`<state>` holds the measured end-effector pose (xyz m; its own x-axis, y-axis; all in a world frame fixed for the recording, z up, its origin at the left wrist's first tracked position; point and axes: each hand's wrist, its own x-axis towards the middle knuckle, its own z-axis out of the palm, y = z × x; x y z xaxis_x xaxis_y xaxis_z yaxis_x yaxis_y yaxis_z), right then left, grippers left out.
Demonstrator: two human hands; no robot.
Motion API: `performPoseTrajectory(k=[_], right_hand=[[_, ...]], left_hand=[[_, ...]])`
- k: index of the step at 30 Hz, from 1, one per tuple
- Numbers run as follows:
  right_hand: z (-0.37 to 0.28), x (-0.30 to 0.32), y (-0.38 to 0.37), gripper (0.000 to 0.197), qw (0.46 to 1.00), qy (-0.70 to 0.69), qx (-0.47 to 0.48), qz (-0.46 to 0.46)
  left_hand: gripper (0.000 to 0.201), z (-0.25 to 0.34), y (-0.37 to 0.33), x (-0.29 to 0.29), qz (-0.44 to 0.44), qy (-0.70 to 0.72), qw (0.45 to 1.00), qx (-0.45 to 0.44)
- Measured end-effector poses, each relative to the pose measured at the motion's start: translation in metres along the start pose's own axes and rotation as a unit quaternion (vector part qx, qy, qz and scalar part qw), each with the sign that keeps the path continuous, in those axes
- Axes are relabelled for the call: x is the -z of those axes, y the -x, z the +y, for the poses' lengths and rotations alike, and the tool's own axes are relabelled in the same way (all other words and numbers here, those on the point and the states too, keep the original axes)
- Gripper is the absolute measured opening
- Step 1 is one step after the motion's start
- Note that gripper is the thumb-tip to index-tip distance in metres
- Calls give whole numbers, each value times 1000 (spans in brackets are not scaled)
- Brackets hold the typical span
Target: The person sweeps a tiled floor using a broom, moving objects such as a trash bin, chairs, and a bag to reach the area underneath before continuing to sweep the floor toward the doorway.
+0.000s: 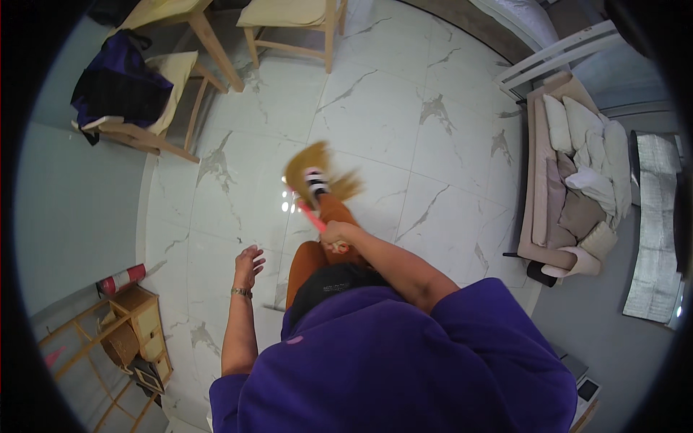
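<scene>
My right hand (pixel 336 237) is wrapped round the pink-red handle of a soft broom (pixel 309 157), low in front of my legs. Its tan bristles fan out over the floor, smeared by motion. My foot in a black-and-white striped slipper (pixel 315 182) overlaps the bristles, so part of the broom is hidden. Out to the left, my left hand (pixel 247 267) hangs empty above the tiles, fingers apart, a metal-banded watch (pixel 242 292) on its wrist.
White marble-patterned tiles (pixel 375 108) cover the floor. Wooden chairs (pixel 289 18) stand at the far left, one bearing a dark blue bag (pixel 123 83). A beige sofa (pixel 530 195) heaped with cushions lines the right side. A wooden rack and drawers (pixel 151 335) stand at the near left.
</scene>
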<state>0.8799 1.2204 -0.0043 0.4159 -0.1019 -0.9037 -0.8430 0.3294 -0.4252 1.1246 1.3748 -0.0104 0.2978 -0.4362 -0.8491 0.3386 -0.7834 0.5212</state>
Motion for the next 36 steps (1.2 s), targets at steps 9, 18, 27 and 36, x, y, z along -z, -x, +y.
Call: performPoseTrajectory(k=[9, 18, 27, 36], right_hand=[[-1, 44, 110, 16, 995, 0, 99, -11], [71, 95, 268, 67, 949, 253, 21, 189], [253, 152, 314, 47, 882, 354, -79, 301], [366, 192, 236, 33, 864, 375, -47, 333]], left_hand=[[47, 55, 12, -46, -25, -67, 995, -66], [39, 40, 8, -69, -19, -84, 996, 2], [41, 39, 8, -118, 54, -131, 989, 43], [44, 13, 39, -229, -19, -208, 977, 41]])
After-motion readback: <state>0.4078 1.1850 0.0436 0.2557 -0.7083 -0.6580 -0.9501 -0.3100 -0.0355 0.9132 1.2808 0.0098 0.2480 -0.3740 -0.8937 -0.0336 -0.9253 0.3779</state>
